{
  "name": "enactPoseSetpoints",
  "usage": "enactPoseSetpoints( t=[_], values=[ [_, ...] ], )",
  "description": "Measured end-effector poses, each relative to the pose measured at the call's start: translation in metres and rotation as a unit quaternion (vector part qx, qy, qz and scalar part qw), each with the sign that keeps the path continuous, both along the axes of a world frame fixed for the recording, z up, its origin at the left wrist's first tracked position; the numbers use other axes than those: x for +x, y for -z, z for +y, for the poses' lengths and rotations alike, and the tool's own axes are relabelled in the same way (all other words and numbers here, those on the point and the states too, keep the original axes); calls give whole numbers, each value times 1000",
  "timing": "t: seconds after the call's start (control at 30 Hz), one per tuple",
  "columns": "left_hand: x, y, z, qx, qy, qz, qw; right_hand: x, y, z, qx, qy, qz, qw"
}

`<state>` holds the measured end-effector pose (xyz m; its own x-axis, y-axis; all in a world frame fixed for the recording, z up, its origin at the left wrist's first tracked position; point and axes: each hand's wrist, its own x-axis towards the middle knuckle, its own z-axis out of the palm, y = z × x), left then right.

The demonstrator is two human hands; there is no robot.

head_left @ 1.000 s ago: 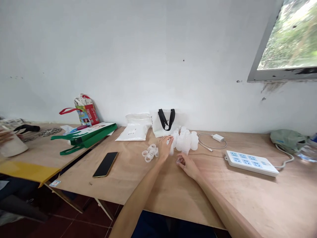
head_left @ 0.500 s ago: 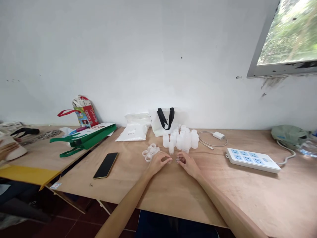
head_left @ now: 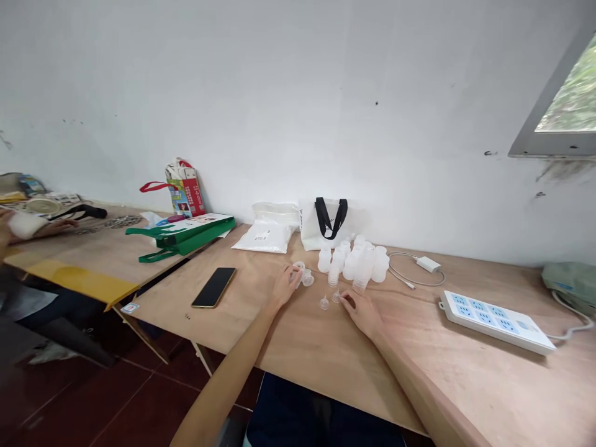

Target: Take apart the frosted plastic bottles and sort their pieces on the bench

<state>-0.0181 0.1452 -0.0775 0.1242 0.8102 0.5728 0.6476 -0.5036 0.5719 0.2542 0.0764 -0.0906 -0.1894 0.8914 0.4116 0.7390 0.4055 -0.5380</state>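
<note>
My left hand (head_left: 285, 285) is among the translucent plastic rings (head_left: 307, 278), its thumb and fingers curled round one at the near side of the pile; the hand hides several of them. My right hand (head_left: 362, 312) rests on the table with thumb and forefinger pinched at the edge of a clear bottle nipple (head_left: 336, 297). A second clear nipple (head_left: 324, 303) stands upright just left of it, touched by neither hand. Behind the hands stand several frosted plastic bottles (head_left: 352, 266) in a cluster.
Left of the hands lie a phone (head_left: 213, 287) and a green bag (head_left: 186, 236). At the back are a white plastic packet (head_left: 264, 237) and a white bag with black handles (head_left: 310, 233). A cable with adapter (head_left: 428, 264) and a power strip (head_left: 496, 320) lie right. Another person's hand (head_left: 58, 228) is far left.
My left hand has left the nipple in front of me and moved left to the rings. The right hand stays by its nipple. The view has swung left.
</note>
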Motion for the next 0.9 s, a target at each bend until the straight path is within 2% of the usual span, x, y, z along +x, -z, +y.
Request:
enactPoseSetpoints(
  t=[0.13, 0.27, 0.37, 0.5, 0.67, 0.77, 0.9],
  values=[
    [0, 5, -1, -3, 36, 19, 999, -3, -4, -3, 2, -46, -3, 999],
    [1, 7, 0, 8, 55, 47, 997, -5, -8, -7, -10, -50, 14, 999],
    [0, 8, 1, 15, 63, 67, 996, -10, -13, -12, 7, -57, 30, 998],
    [0, 8, 0, 30, 75, 138, 987, -19, -19, -18, 20, -100, -26, 994],
    [11, 1, -1, 63, 41, 190, 979, -23, -20, -20, -7, -144, -99, 985],
    [18, -2, 0, 61, 56, 204, 975, -25, -19, -19, -4, -146, -106, 984],
    [21, 1, 3, 46, 76, 196, 977, -26, -21, -18, 1, -169, -79, 983]
  ],
)
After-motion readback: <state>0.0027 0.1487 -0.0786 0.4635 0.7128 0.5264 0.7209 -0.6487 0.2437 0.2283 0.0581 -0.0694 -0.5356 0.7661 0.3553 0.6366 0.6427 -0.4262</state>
